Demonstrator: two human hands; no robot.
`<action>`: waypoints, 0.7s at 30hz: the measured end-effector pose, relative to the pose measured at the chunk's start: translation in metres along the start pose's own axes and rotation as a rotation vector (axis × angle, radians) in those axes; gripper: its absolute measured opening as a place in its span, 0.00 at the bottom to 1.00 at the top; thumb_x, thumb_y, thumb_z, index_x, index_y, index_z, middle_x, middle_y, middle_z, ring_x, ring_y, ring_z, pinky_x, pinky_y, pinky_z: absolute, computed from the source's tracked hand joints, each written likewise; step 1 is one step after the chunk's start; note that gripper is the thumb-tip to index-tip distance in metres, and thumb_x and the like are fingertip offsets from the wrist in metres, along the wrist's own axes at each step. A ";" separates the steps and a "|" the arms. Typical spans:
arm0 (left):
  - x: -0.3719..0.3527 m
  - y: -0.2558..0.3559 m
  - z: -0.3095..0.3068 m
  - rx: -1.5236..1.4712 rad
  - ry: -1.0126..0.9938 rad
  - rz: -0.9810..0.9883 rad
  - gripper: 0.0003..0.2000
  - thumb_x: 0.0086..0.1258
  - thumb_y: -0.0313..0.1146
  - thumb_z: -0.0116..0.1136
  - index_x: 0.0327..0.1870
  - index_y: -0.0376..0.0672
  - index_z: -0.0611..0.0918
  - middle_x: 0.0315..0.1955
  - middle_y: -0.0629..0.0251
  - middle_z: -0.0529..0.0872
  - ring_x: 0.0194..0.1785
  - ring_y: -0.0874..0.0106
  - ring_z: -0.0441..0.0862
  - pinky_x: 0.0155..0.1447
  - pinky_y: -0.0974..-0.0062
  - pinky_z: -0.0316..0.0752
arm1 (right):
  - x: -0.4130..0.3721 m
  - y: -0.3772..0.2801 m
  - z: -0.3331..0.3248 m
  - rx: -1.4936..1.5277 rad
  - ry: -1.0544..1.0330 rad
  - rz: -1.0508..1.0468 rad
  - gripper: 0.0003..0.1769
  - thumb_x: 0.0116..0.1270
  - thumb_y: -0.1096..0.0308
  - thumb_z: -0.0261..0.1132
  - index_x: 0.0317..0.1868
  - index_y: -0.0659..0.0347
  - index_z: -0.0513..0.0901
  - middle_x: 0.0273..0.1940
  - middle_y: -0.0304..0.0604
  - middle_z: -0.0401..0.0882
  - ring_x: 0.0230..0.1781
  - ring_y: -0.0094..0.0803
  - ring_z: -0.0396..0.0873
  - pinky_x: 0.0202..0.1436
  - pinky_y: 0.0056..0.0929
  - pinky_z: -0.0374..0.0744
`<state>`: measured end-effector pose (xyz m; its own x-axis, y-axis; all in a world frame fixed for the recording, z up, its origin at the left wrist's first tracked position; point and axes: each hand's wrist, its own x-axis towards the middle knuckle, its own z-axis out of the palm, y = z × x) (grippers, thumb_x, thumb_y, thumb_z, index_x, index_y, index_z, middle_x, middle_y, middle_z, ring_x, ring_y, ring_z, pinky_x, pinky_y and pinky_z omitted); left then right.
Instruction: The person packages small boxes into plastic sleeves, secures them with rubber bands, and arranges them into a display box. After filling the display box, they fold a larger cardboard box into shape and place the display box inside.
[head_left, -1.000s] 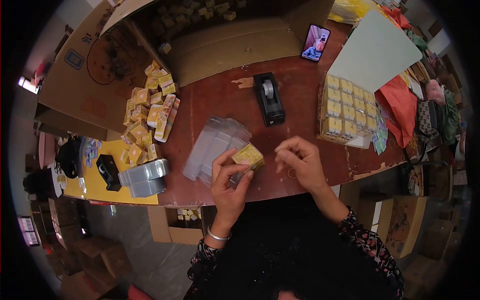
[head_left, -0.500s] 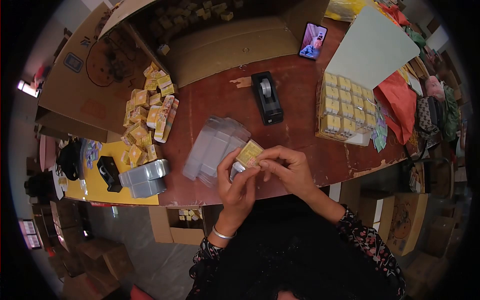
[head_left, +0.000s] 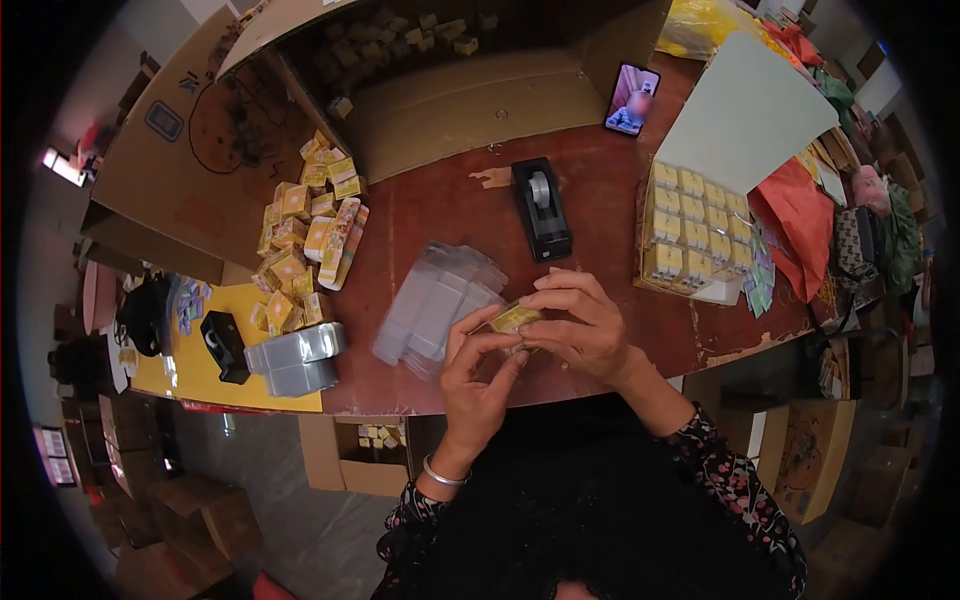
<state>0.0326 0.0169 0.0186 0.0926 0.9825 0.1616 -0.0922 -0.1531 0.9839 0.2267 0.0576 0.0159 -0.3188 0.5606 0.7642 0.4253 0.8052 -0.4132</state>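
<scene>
Between both hands, above the table's near edge, is a small yellow box (head_left: pixel 514 319). My left hand (head_left: pixel 477 372) grips its left side and underside with thumb and fingers. Across its right side, the fingers of my right hand (head_left: pixel 580 325) are closed on it and hide part of it. Flat clear plastic sleeves (head_left: pixel 440 300) lie in a stack just left of the hands. A black tape dispenser (head_left: pixel 541 210) with a roll of tape stands beyond them on the red table (head_left: pixel 430 205).
Small yellow boxes (head_left: pixel 290 235) are heaped at left by a large open carton (head_left: pixel 460 125). Folded clear plastic (head_left: pixel 295 358) and a second black dispenser (head_left: pixel 223 347) sit front left. At right stands a box packed with yellow-white boxes (head_left: pixel 693 225); a phone (head_left: pixel 631 98) leans behind.
The small yellow box has turned and tilted in my hands. My right hand has shifted its fingers over the box's top and side. The view has moved slightly.
</scene>
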 end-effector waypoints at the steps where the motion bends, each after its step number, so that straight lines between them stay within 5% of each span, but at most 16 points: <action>1: 0.001 0.000 -0.002 0.103 -0.017 0.061 0.12 0.64 0.17 0.69 0.47 0.40 0.87 0.67 0.54 0.74 0.64 0.61 0.81 0.65 0.70 0.79 | 0.003 0.002 -0.004 -0.010 -0.036 -0.029 0.13 0.55 0.67 0.80 0.42 0.56 0.91 0.57 0.42 0.85 0.57 0.45 0.81 0.61 0.47 0.82; 9: 0.009 0.012 -0.009 0.588 -0.157 0.326 0.16 0.64 0.19 0.71 0.52 0.43 0.85 0.71 0.50 0.68 0.67 0.55 0.79 0.62 0.64 0.83 | 0.027 -0.001 -0.019 -0.087 -0.364 0.028 0.27 0.53 0.65 0.81 0.56 0.55 0.86 0.56 0.40 0.84 0.57 0.42 0.81 0.61 0.42 0.83; 12: 0.016 0.021 -0.012 0.504 -0.126 0.444 0.24 0.62 0.25 0.76 0.60 0.43 0.80 0.71 0.45 0.67 0.69 0.48 0.76 0.67 0.59 0.79 | 0.039 -0.007 -0.031 -0.025 -0.522 0.217 0.31 0.55 0.67 0.82 0.61 0.58 0.83 0.58 0.38 0.82 0.58 0.36 0.82 0.61 0.37 0.83; 14: 0.023 0.056 -0.030 0.796 0.039 0.569 0.33 0.60 0.32 0.79 0.66 0.42 0.74 0.71 0.43 0.67 0.73 0.46 0.71 0.74 0.56 0.72 | 0.036 0.000 -0.031 0.312 -0.374 0.516 0.32 0.58 0.69 0.80 0.63 0.60 0.79 0.59 0.38 0.82 0.58 0.32 0.81 0.62 0.35 0.82; 17: 0.027 0.040 -0.054 0.221 0.320 0.492 0.38 0.59 0.38 0.81 0.68 0.39 0.70 0.73 0.48 0.67 0.76 0.53 0.67 0.79 0.55 0.63 | 0.025 0.014 -0.021 0.869 -0.176 0.845 0.33 0.62 0.71 0.78 0.65 0.62 0.73 0.59 0.40 0.81 0.58 0.26 0.80 0.63 0.31 0.80; 21: 0.027 0.025 -0.049 -0.010 0.069 0.047 0.48 0.59 0.35 0.81 0.79 0.36 0.61 0.73 0.50 0.72 0.77 0.60 0.68 0.80 0.61 0.61 | 0.011 0.016 0.009 1.130 -0.095 0.942 0.33 0.63 0.70 0.79 0.65 0.62 0.72 0.59 0.41 0.81 0.59 0.27 0.80 0.65 0.30 0.78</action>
<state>-0.0156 0.0447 0.0438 0.0190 0.9793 0.2014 -0.1047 -0.1983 0.9745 0.2225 0.0781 0.0137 -0.3779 0.9257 -0.0162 -0.3548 -0.1610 -0.9210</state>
